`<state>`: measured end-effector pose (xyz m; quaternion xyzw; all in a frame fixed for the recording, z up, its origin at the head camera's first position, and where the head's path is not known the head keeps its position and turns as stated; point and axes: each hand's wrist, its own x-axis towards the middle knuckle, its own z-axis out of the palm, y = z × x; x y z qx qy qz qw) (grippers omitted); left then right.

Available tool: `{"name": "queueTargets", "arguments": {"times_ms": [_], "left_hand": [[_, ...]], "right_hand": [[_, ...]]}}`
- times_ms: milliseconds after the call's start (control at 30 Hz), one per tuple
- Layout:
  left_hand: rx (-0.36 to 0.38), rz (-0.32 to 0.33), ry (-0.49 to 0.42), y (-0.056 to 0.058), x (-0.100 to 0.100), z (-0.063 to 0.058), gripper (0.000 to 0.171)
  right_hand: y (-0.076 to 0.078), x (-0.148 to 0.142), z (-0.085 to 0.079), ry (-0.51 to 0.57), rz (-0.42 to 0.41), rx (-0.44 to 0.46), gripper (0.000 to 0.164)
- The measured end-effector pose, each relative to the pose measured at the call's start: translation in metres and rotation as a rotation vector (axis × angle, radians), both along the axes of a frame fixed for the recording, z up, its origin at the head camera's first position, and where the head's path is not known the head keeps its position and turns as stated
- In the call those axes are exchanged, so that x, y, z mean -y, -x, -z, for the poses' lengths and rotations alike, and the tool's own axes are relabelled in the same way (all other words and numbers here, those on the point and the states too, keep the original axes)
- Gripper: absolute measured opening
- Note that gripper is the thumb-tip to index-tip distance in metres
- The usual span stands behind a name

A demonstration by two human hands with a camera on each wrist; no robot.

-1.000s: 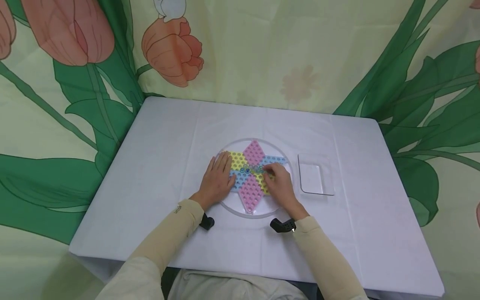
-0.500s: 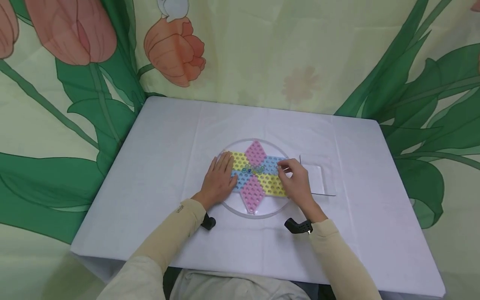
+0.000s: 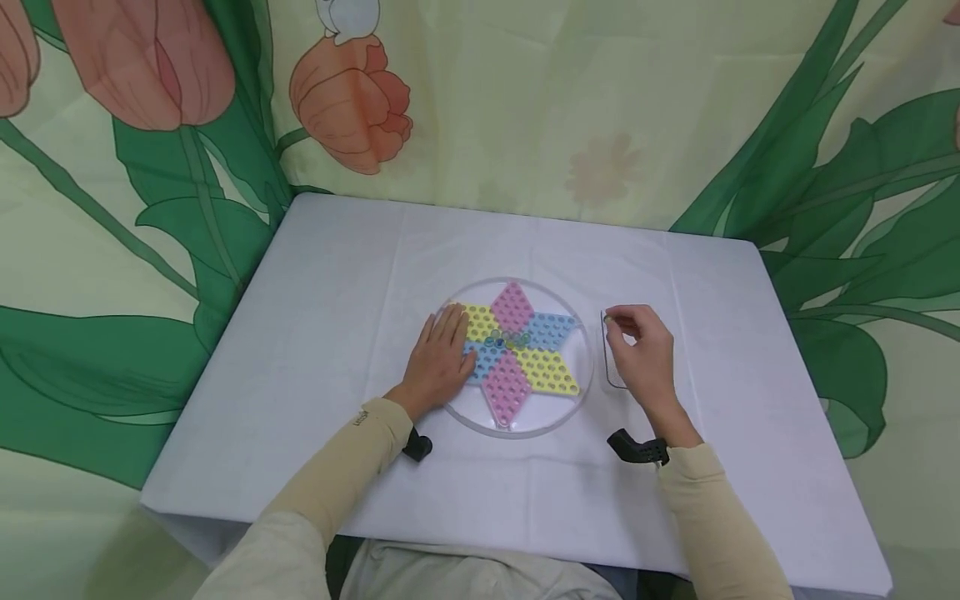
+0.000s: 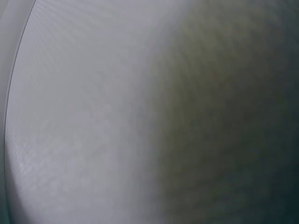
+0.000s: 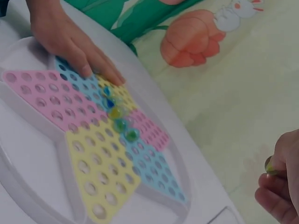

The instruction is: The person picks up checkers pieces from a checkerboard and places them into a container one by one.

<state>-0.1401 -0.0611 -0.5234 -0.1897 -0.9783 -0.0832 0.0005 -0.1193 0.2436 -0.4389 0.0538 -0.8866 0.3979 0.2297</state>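
A round Chinese checkers board [image 3: 504, 392] with a pink, yellow and blue star of holes lies on the table. Several blue, green and yellow glass marbles [image 5: 120, 125] sit in a row across its middle. My left hand [image 3: 435, 365] rests with straight fingers on the board's left side, covering part of the yellow and blue points. Right of the board, my right hand [image 3: 647, 354] pinches a greenish-yellow marble [image 5: 269, 166] between thumb and fingertips. It is above a clear square box [image 3: 606, 362] and hides most of it. The left wrist view is mostly blurred.
A white cloth covers the table [image 3: 330, 275], whose back edge meets a curtain [image 3: 525, 100] printed with tulips and leaves. Black wrist cameras, one of them a right wrist camera [image 3: 637, 447], hang just above the cloth near each wrist.
My right hand has moved from the middle of the board rightward to above the clear box, with a marble pinched in its fingers. The left hand has stayed in place on the board.
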Motion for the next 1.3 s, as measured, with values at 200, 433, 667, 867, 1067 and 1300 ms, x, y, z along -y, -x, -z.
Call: {"name": "queueTargets", "arguments": {"times_ms": [200, 433, 667, 867, 1067, 1300], "left_hand": [[0.002, -0.002, 0.000, -0.002, 0.001, -0.002, 0.070], [0.018, 0.001, 0.002, -0.003, 0.002, -0.001, 0.070], [-0.005, 0.000, -0.004, -0.001, 0.002, 0.000, 0.070], [-0.014, 0.009, -0.014, 0.001, 0.000, -0.001, 0.070], [0.013, 0.002, 0.007, -0.001, 0.000, -0.004, 0.070], [-0.002, 0.003, 0.002, -0.002, 0.000, -0.005, 0.070]], "right_hand": [[0.004, -0.023, 0.007, 0.017, 0.135, 0.061, 0.021], [0.006, -0.039, 0.022, 0.032, 0.281, 0.214, 0.026], [0.008, -0.045, 0.028, 0.015, 0.302, 0.303, 0.028], [0.013, -0.047, 0.031, -0.047, 0.264, 0.320, 0.027], [0.018, -0.046, 0.041, -0.087, 0.191, 0.364, 0.024], [0.017, -0.043, 0.041, -0.184, 0.114, 0.407, 0.024]]}}
